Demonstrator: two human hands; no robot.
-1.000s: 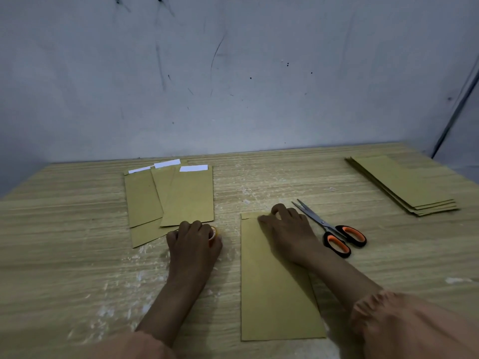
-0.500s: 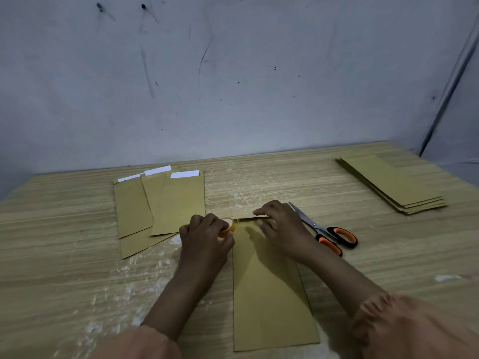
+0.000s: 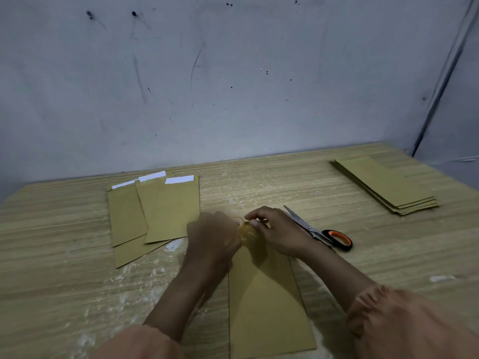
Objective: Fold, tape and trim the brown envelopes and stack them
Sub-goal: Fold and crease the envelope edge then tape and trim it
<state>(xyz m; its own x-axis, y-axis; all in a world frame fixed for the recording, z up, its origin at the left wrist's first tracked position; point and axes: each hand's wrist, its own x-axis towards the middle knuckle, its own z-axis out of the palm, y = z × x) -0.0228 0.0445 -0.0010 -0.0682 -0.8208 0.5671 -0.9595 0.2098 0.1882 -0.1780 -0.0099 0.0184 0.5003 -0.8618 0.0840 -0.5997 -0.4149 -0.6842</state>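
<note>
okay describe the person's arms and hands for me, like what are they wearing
Both hands, left and right, are bare, with no gloves. Loose peach-orange sleeves with gathered cuffs cover the upper forearms; the wrists below are uncovered.
</note>
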